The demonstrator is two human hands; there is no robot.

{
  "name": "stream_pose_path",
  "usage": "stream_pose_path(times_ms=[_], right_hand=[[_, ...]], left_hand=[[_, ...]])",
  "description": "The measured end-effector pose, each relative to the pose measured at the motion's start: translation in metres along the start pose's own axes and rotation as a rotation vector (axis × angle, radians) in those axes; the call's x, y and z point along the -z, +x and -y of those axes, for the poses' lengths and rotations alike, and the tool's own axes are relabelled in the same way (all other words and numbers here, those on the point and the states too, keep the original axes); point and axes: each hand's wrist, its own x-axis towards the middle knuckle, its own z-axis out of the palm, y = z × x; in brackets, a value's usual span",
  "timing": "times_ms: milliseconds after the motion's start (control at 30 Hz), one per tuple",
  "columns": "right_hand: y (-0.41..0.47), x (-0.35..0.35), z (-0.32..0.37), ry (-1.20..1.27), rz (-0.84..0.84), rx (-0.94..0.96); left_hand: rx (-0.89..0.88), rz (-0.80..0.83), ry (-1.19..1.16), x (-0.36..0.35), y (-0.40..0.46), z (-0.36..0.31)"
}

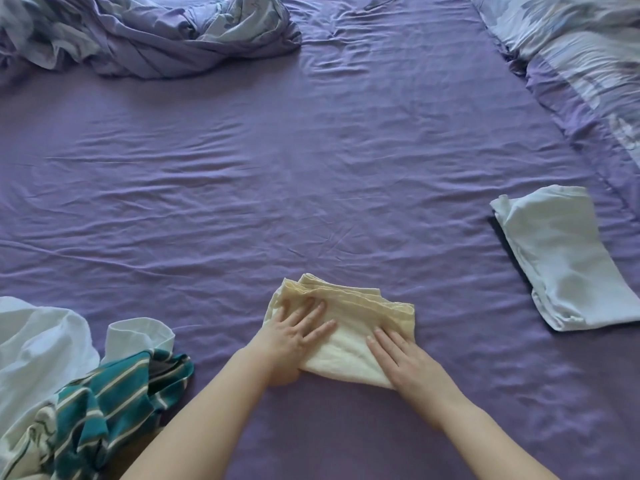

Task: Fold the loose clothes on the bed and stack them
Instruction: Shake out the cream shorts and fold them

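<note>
A small cream-yellow garment (360, 313) lies folded on the purple bed sheet (277, 188), near the front middle. My left hand (294, 336) rests flat on its left part, fingers spread. My right hand (405, 358) lies flat on its right part, fingers together. At the right sits a folded pale blue garment (561, 258) with a dark piece showing under its left edge. At the lower left is a loose heap: a white garment (38, 344) and a teal striped one (117, 396).
A crumpled lilac floral duvet (156, 32) is bunched at the back left. A floral pillow or cover (581, 53) lies along the back right. The wrinkled sheet stretches wide between them.
</note>
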Motion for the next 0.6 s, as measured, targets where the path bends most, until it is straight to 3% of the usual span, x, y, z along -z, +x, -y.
stream_pose_path(times_ms=[133,233,367,467,600], right_hand=[[-0.010,-0.010,-0.002,0.173,0.252,-0.005],[0.000,-0.011,0.006,0.402,0.182,-0.165],[0.032,-0.002,0.006,0.304,-0.170,-0.182],[0.065,-0.002,0.000,0.209,-0.077,-0.189],[0.103,-0.003,-0.012,0.257,0.154,-0.204]], left_hand=[[0.035,0.036,-0.088,-0.001,-0.005,-0.002],[0.166,-0.023,-0.284,0.001,-0.007,-0.011],[0.592,-0.320,-0.483,-0.003,-0.011,-0.044],[0.908,-0.459,-0.827,-0.008,-0.013,-0.080],[1.282,-0.646,-1.300,-0.006,-0.012,-0.110]])
